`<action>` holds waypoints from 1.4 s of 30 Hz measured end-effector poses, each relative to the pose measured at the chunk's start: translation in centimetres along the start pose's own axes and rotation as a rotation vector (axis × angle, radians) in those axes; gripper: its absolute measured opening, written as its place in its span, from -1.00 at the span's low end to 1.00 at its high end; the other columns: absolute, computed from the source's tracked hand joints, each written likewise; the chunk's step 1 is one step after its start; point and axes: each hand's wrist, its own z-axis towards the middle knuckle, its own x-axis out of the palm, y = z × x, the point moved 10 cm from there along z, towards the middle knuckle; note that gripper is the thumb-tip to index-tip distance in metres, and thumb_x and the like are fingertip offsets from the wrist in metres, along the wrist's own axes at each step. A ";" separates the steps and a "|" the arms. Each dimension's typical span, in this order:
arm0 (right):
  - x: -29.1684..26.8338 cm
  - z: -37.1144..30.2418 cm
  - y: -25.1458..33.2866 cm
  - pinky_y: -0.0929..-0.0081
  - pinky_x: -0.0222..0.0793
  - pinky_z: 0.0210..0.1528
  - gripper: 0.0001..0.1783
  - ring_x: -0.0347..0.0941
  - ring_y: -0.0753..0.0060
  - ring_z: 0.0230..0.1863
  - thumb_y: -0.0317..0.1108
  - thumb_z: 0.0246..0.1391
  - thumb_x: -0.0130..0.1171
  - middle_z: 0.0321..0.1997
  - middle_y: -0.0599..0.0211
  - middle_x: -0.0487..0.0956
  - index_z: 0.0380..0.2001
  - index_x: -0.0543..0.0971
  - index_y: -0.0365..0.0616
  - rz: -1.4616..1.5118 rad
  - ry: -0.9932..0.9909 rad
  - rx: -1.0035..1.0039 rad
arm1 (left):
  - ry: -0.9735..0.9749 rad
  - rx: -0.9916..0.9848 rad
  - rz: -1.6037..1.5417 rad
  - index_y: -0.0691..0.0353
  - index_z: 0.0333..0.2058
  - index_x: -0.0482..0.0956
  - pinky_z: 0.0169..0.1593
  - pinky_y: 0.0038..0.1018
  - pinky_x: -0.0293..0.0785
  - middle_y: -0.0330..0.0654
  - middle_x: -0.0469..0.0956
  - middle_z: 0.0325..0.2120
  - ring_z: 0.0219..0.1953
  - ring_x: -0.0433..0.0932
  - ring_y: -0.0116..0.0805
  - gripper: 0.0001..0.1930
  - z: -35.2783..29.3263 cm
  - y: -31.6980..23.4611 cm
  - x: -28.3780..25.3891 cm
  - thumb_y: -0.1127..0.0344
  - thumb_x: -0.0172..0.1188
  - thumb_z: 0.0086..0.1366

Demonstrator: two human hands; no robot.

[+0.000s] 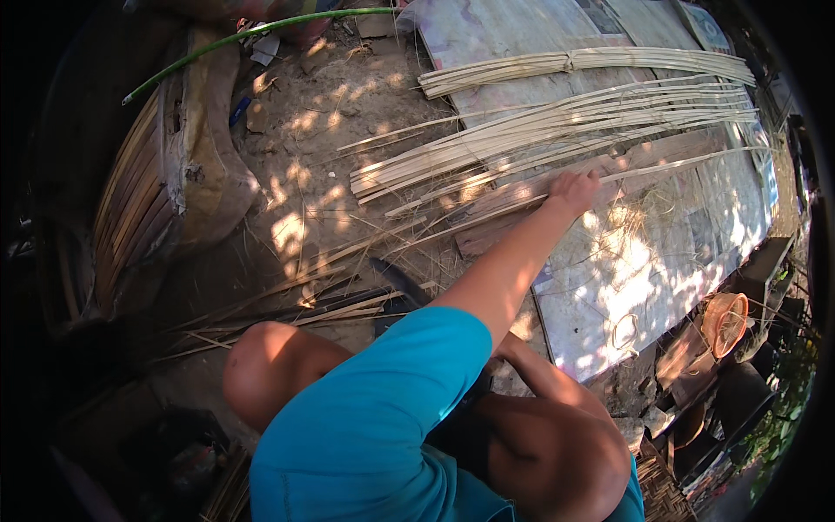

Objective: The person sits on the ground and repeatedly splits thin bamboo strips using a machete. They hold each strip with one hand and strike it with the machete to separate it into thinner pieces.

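Observation:
My left hand reaches out over a wooden plank, its fingers closed round a long, thin bamboo strip. The strip runs over the plank from lower left to far right. Just beyond, split bamboo strips lie side by side in a loose row. Farther back is a bundle of strips, tied near its middle. Only a bit of my right hand shows under my left arm; its fingers are hidden. A dark blade sticks out past my left arm, and its handle end is out of sight.
A pale sheet lies under the strips, with fine shavings on it. A green stalk crosses the far left, above a sack-like bundle of slats. Loose strips lie by my left knee. An orange basket sits at right.

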 end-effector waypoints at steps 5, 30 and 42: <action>-3.4 3.3 -5.8 0.08 0.25 0.44 -0.19 0.31 0.01 0.45 -0.07 0.12 0.38 0.36 -0.03 0.46 0.34 0.36 -0.24 -0.021 0.089 0.143 | 0.046 0.038 -0.016 0.20 0.03 0.62 0.08 -0.02 0.54 0.03 0.72 -0.12 -0.04 0.68 0.11 -0.66 -0.8 -1.0 -1.9 0.16 0.02 0.47; -1.6 1.0 -5.6 0.12 0.33 0.33 -0.35 0.42 0.12 0.30 -0.17 0.13 0.43 0.26 0.04 0.52 0.23 0.51 -0.19 -0.042 -0.015 0.190 | 0.146 -0.050 0.008 0.31 -0.01 0.60 0.12 -0.10 0.53 0.07 0.70 -0.13 0.02 0.66 0.02 -0.45 -1.2 -0.3 -1.0 -0.13 -0.07 0.55; 3.1 2.2 -5.6 0.24 0.51 -0.02 -0.48 0.55 0.25 -0.06 -0.18 0.25 0.32 -0.05 0.15 0.58 0.16 0.46 -0.21 0.045 0.114 0.147 | 0.081 -0.009 0.099 0.32 -0.01 0.59 0.07 -0.09 0.53 0.06 0.71 -0.19 -0.02 0.68 -0.02 -0.45 -1.1 -0.4 -1.2 -0.12 -0.09 0.55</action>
